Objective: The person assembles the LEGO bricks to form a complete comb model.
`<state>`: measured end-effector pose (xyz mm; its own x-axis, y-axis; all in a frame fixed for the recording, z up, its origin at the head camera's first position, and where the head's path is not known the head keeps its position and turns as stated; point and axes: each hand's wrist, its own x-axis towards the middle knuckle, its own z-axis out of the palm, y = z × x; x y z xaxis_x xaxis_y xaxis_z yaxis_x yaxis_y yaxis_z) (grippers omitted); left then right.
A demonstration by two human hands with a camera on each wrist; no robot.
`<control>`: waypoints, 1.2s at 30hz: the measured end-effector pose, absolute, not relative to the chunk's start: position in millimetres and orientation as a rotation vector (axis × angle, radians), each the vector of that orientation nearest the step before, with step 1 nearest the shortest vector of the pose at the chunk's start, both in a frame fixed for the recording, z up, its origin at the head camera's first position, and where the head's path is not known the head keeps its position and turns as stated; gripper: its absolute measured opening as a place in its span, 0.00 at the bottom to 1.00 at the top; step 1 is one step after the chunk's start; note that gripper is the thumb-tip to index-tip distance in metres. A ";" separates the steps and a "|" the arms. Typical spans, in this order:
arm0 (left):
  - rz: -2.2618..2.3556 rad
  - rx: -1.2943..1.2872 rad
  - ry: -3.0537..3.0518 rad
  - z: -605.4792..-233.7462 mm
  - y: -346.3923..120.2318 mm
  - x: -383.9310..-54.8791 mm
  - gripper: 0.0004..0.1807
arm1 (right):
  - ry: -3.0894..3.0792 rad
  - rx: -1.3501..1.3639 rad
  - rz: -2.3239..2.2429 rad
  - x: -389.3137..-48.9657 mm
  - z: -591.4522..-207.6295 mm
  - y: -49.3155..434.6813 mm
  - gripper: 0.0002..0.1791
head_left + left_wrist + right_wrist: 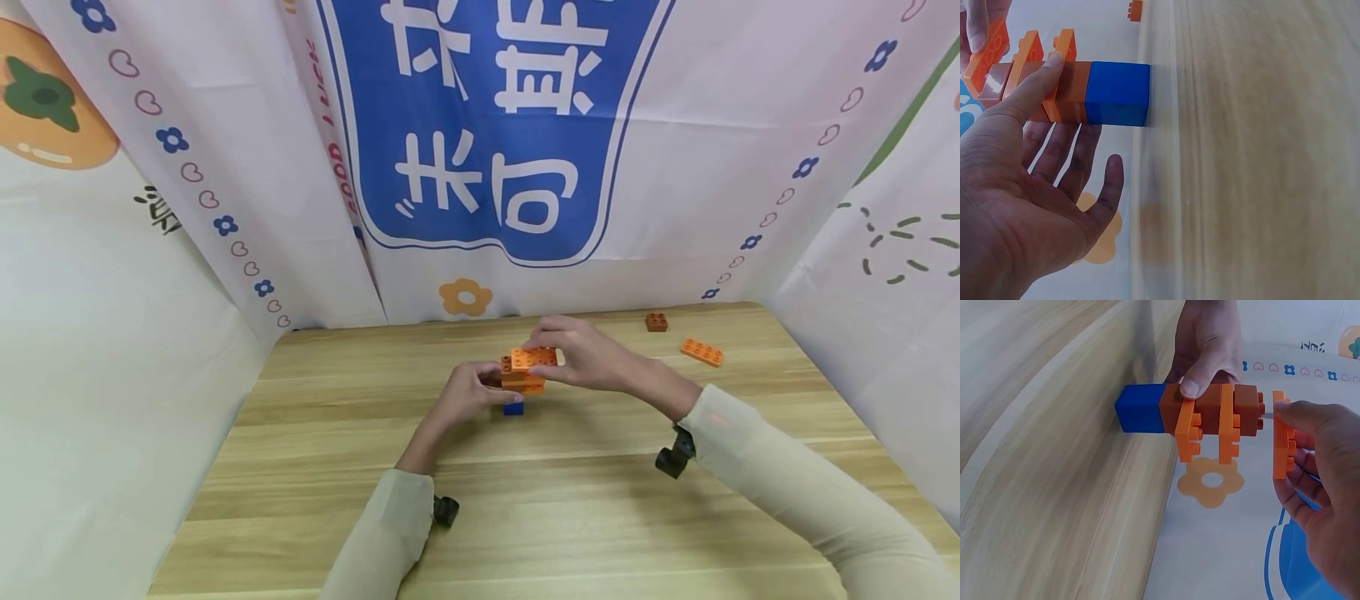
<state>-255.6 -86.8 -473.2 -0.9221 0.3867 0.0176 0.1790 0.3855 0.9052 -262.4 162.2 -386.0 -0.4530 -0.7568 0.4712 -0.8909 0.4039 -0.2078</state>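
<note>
A tower of toy building bricks stands upright on the table. At its base is a blue block (1142,409); above it brown bricks (1246,409) alternate with flat orange bricks (1227,428) that jut out to one side. My left hand (467,393) grips the tower around its middle, thumb on one face and fingers behind it. Between the thumb and fingers of my right hand (585,354) is another flat orange brick (1280,447), studs facing up. It hovers just over the top brown brick, with a small gap showing in the right wrist view.
Farther right on the wooden table (315,467) lie a loose brown brick (656,322), near the back edge, and a loose flat orange brick (702,352). Printed white cloth (675,208) hangs behind the table and along both sides.
</note>
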 end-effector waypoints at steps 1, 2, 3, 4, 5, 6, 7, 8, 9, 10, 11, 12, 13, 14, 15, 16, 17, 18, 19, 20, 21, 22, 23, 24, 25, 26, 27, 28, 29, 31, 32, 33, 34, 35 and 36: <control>1.563 0.509 2.444 -473.5 -86.9 -255.4 0.20 | -2.365 1.436 0.627 -262.7 -386.2 161.2 0.16; 1.566 0.510 2.441 -474.0 -87.0 -255.5 0.20 | -2.366 1.438 0.627 -263.1 -386.6 160.2 0.16; 1.569 0.512 2.440 -474.5 -87.2 -255.7 0.20 | -2.369 1.438 0.627 -263.2 -386.8 159.3 0.16; 1.571 0.515 2.439 -474.9 -87.3 -255.6 0.20 | -2.371 1.438 0.626 -263.5 -387.1 158.4 0.16; 1.572 0.517 2.437 -475.3 -87.5 -255.7 0.19 | -2.375 1.438 0.627 -263.6 -387.1 157.6 0.16; 1.574 0.520 2.438 -475.7 -87.7 -255.8 0.19 | -2.379 1.440 0.628 -263.6 -387.2 156.9 0.16; 1.574 0.523 2.438 -476.0 -87.8 -255.8 0.19 | -2.383 1.441 0.631 -263.8 -387.1 156.0 0.15; 1.574 0.524 2.439 -476.4 -87.9 -256.0 0.19 | -2.392 1.439 0.629 -263.9 -387.2 155.2 0.15; 1.573 0.526 2.441 -476.6 -88.0 -256.1 0.19 | -2.401 1.439 0.630 -264.0 -386.9 154.3 0.15; 1.573 0.530 2.442 -476.5 -87.9 -255.9 0.18 | -2.409 1.439 0.629 -264.2 -386.8 153.4 0.15; 1.574 0.532 2.441 -476.4 -87.9 -255.8 0.19 | -2.417 1.439 0.629 -264.3 -386.6 152.5 0.15; 1.574 0.533 2.442 -476.5 -87.9 -255.8 0.19 | -2.423 1.441 0.630 -264.6 -386.5 151.7 0.14; 1.574 0.533 2.442 -476.7 -87.9 -256.0 0.19 | -2.430 1.441 0.631 -264.8 -386.2 150.6 0.14; 1.577 0.534 2.441 -476.7 -87.9 -255.9 0.19 | -2.436 1.442 0.629 -265.1 -386.1 149.8 0.14; 1.578 0.536 2.440 -476.6 -87.8 -255.8 0.19 | -2.439 1.444 0.630 -265.4 -386.1 148.9 0.14; 1.580 0.538 2.439 -476.6 -87.7 -255.7 0.19 | -2.442 1.446 0.624 -265.8 -386.1 148.2 0.15; 1.582 0.539 2.439 -476.7 -87.7 -255.8 0.20 | -2.445 1.448 0.621 -266.2 -386.2 147.5 0.15; 1.581 0.541 2.441 -477.1 -87.8 -256.1 0.20 | -2.450 1.450 0.616 -266.6 -386.1 146.7 0.15; 1.582 0.543 2.442 -477.1 -87.7 -256.2 0.19 | -2.454 1.452 0.609 -267.1 -386.1 146.0 0.15; 1.583 0.545 2.444 -476.9 -87.7 -256.1 0.19 | -2.459 1.454 0.607 -267.6 -385.9 145.4 0.15; 1.581 0.547 2.447 -477.2 -87.7 -256.4 0.19 | -2.468 1.454 0.606 -268.1 -385.5 144.8 0.15; 1.580 0.546 2.449 -477.2 -87.7 -256.5 0.19 | -2.475 1.457 0.607 -268.7 -385.2 144.4 0.14; 1.578 0.544 2.452 -477.3 -87.7 -256.8 0.19 | -2.487 1.456 0.614 -269.2 -384.7 143.9 0.14; 1.576 0.540 2.453 -477.3 -87.8 -256.8 0.19 | -2.503 1.454 0.623 -269.7 -384.0 143.4 0.14; 1.574 0.537 2.454 -477.0 -87.7 -256.9 0.19 | -2.520 1.452 0.638 -270.1 -383.0 143.2 0.14; 1.572 0.535 2.455 -476.5 -87.7 -256.8 0.19 | -2.538 1.450 0.655 -270.4 -381.9 143.0 0.14; 1.570 0.531 2.455 -476.3 -87.6 -256.9 0.19 | -2.554 1.447 0.667 -270.8 -381.4 142.8 0.14; 1.570 0.528 2.454 -475.9 -87.6 -256.6 0.19 | -2.566 1.445 0.677 -271.1 -380.8 142.7 0.14; 1.569 0.525 2.454 -475.7 -87.5 -256.6 0.19 | -2.578 1.442 0.688 -271.2 -380.2 142.5 0.15; 1.568 0.524 2.454 -475.9 -87.5 -256.7 0.19 | -2.587 1.441 0.699 -271.4 -379.7 142.3 0.15; 1.569 0.526 2.453 -475.6 -87.4 -256.5 0.19 | -2.587 1.440 0.700 -271.5 -379.7 142.2 0.15; 1.573 0.528 2.451 -475.6 -87.4 -256.6 0.19 | -2.588 1.437 0.702 -271.6 -379.9 142.0 0.15; 1.576 0.530 2.449 -475.5 -87.3 -256.5 0.19 | -2.588 1.432 0.706 -271.7 -379.9 141.8 0.15; 1.577 0.533 2.447 -475.6 -87.3 -256.8 0.19 | -2.590 1.427 0.710 -271.8 -379.8 141.6 0.14; 1.579 0.536 2.445 -475.6 -87.3 -256.9 0.19 | -2.594 1.421 0.714 -271.9 -379.9 141.2 0.14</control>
<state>-256.9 -87.3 -475.6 -0.9185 0.3931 0.0424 0.2003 0.3702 0.9071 -271.9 141.2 -379.9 -0.5601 -0.7711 0.3029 -0.8175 0.4551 -0.3531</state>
